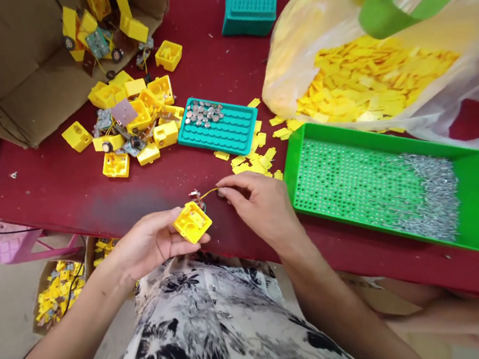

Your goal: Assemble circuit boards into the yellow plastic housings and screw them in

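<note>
My left hand grips a small yellow plastic housing at the near edge of the red table. A thin yellow wire runs out of the housing to the right. My right hand pinches the end of that wire between thumb and forefinger. Both hands sit just over the table's front edge, above my lap.
A pile of yellow housings spills from a tipped cardboard box at the back left. A teal tray holds small metal discs. The green tray on the right holds many screws. A clear bag of yellow plates lies behind it.
</note>
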`<control>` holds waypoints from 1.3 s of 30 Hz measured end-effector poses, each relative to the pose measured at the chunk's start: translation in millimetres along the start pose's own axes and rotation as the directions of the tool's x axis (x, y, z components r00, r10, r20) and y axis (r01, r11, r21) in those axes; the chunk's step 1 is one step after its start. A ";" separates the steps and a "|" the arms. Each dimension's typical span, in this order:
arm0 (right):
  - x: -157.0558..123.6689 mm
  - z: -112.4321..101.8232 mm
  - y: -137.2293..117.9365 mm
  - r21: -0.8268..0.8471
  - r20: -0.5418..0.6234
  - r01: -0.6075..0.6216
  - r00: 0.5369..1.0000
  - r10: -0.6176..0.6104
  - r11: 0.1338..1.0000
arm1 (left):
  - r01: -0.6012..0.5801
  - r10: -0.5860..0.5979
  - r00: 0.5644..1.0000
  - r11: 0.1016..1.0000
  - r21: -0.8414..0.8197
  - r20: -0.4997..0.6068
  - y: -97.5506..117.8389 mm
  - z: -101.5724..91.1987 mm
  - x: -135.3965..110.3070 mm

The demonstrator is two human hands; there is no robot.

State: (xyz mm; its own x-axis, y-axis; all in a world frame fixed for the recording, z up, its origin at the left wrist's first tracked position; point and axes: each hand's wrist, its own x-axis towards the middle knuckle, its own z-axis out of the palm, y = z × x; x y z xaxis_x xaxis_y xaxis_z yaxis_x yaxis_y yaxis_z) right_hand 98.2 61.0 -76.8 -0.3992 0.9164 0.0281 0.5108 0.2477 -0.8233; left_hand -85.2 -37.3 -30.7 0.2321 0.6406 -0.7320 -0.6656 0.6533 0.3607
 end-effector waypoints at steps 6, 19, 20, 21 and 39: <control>-11.3 4.8 4.1 -0.332 -0.174 0.131 0.965 -0.197 0.934 | 0.078 -0.070 0.995 0.991 -0.111 0.075 -5.1 -2.9 11.4; -5.8 7.7 -3.9 0.006 -0.290 0.078 0.954 -0.073 0.997 | 0.064 0.009 0.957 0.969 -0.239 0.291 -13.8 0.6 20.3; -5.4 3.7 -9.4 0.116 -0.265 0.039 0.964 -0.006 0.993 | 0.019 0.050 0.958 0.971 -0.239 0.282 -14.8 1.9 20.5; -6.0 -0.6 -15.1 0.201 -0.224 0.006 0.974 0.040 0.980 | -0.029 0.093 0.960 0.971 -0.237 0.265 -15.5 3.2 20.6; -40.9 -11.0 -35.4 -0.252 0.002 0.499 0.857 -0.515 0.829 | -0.341 0.346 0.930 0.938 -0.057 0.122 -25.2 11.6 17.3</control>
State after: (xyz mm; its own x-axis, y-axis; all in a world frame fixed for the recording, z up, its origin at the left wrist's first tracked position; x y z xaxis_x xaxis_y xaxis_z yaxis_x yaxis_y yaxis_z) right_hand 104.8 18.2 -42.5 -0.6065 0.6573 0.4473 0.4164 0.7419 -0.5256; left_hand -56.1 -38.0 -45.7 0.0720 0.8710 -0.4859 -0.7441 0.3713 0.5553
